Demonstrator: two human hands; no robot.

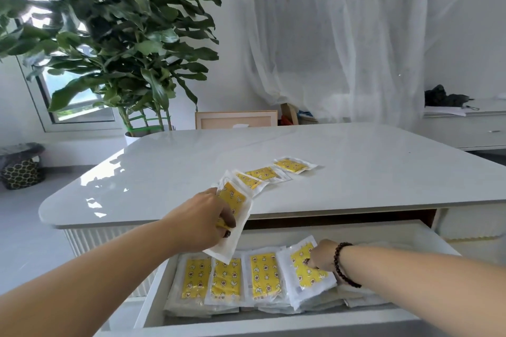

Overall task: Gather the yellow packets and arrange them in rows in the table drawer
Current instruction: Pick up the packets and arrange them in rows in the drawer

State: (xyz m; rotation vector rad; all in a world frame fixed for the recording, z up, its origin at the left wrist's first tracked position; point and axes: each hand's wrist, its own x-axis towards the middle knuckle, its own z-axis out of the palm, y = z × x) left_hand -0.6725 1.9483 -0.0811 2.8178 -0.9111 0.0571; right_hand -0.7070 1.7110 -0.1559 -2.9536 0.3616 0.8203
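plant: big leafy green potted plant [115,35], way up left of the hands
curtain: sheer white curtain [342,35], far behind them
basket: dark patterned basket [20,172], floor, far left
frame: pale wooden frame [235,119], beyond the hands

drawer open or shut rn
Open. The drawer is pulled out from under the tabletop, with a row of yellow packets visible inside it.
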